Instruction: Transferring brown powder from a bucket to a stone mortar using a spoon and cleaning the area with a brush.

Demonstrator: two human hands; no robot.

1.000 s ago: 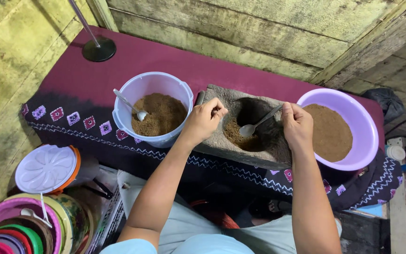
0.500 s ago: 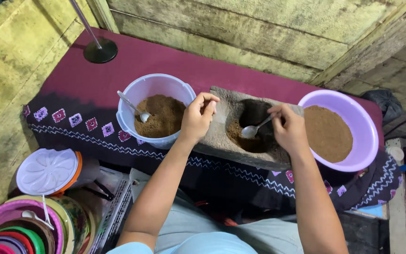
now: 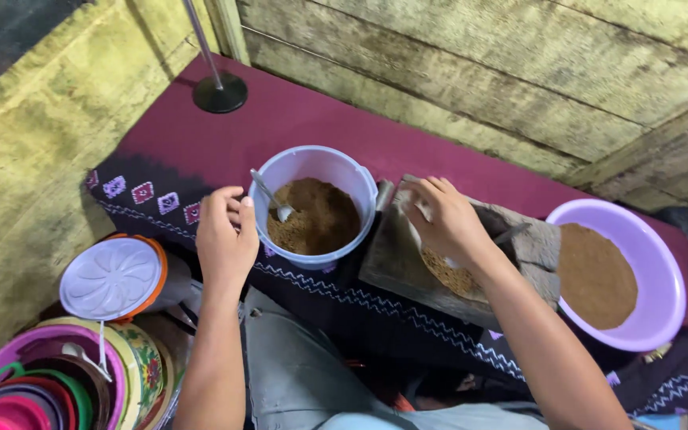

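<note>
Head view: left hand (image 3: pixel 224 239) sits at the near-left rim of the pale bucket (image 3: pixel 318 205), fingers curled loosely in, touching the rim or just beside it; I can't tell if it pinches anything. Spoon (image 3: pixel 271 197) stands in the bucket's brown powder (image 3: pixel 316 216), bowl buried, handle tilted up and to the left, so its free end points toward the left hand. Left hand is clearly the nearer one to that handle.

Right hand (image 3: pixel 446 221) rests on the stone grinding block (image 3: pixel 471 263), just right of the bucket, fingers bent and pressed down at the block's far-left edge. It covers most of the hollow; some brown powder shows under the palm. A grey handle pokes out just right of the wrist, but the grip itself is hidden.

Block's long axis runs left to right along the worktop (image 3: pixel 296 127), between the bucket and the purple basin (image 3: pixel 615 275). Basin holds a flat layer of the same powder, well apart from the left hand.
</note>
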